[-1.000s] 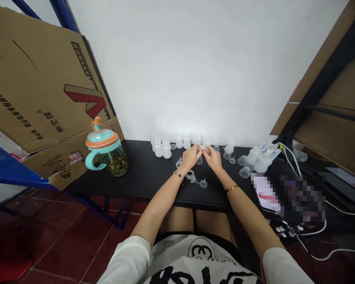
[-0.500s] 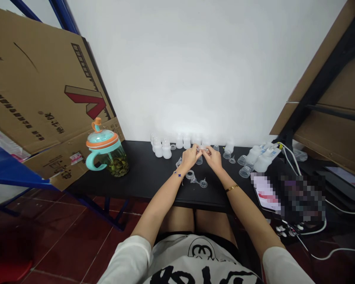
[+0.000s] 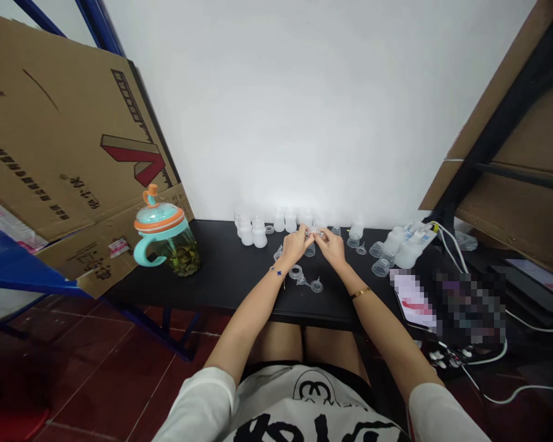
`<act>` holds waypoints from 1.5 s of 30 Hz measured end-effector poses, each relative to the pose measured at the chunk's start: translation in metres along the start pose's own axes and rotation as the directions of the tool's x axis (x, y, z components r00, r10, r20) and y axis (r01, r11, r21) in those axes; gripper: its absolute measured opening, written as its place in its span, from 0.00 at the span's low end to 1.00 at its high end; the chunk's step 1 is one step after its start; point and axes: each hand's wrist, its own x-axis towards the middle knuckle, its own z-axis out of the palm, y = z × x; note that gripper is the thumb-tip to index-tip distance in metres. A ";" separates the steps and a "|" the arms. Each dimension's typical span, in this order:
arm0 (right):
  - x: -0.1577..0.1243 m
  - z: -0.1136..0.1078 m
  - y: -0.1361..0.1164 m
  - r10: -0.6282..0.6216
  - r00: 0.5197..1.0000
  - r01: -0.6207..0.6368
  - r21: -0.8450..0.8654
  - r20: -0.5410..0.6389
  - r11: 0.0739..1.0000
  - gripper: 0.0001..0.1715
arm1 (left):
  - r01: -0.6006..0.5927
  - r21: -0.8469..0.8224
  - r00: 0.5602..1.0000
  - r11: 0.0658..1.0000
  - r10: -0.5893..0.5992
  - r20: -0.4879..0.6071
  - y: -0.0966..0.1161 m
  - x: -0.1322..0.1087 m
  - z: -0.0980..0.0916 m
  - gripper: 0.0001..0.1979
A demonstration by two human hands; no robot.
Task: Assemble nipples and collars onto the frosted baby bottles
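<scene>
My left hand (image 3: 297, 244) and my right hand (image 3: 330, 247) meet over the far middle of the black table. Both sets of fingertips are closed on a small translucent piece (image 3: 314, 234), mostly hidden, its kind unclear. Just below the fingers stands a clear cap (image 3: 309, 250). Nearer me lie a clear collar ring (image 3: 295, 272) and a bottle nipple (image 3: 317, 285). Past my left hand stand several white baby bottles (image 3: 258, 233). A clear dome cap (image 3: 352, 241) and another nipple (image 3: 361, 248) lie right of my right hand.
A teal-handled jug (image 3: 179, 252) of leafy drink stands left on the black table (image 3: 221, 279), beside a large cardboard box (image 3: 64, 129). On the right are more bottles (image 3: 408, 253), clear caps (image 3: 380, 266), a phone (image 3: 415, 301) and white cables (image 3: 451, 248). A white wall (image 3: 313, 110) rises behind.
Both hands stay together on the small piece, with only slight finger movement. The view has shifted very slightly.
</scene>
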 end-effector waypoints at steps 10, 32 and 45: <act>0.001 0.003 0.004 -0.008 1.000 0.008 -0.023 -0.015 1.000 0.19 | 0.006 0.006 1.000 1.000 -0.006 0.014 0.000 0.001 0.001 0.17; 0.002 0.003 0.005 0.002 0.999 -0.003 -0.024 -0.037 1.000 0.22 | 0.005 -0.003 1.000 1.000 -0.005 0.018 0.000 0.000 0.002 0.17; 0.002 0.003 0.006 0.002 1.000 -0.003 -0.041 -0.023 0.999 0.23 | 0.010 -0.037 1.000 0.999 -0.009 0.012 0.000 0.000 0.002 0.16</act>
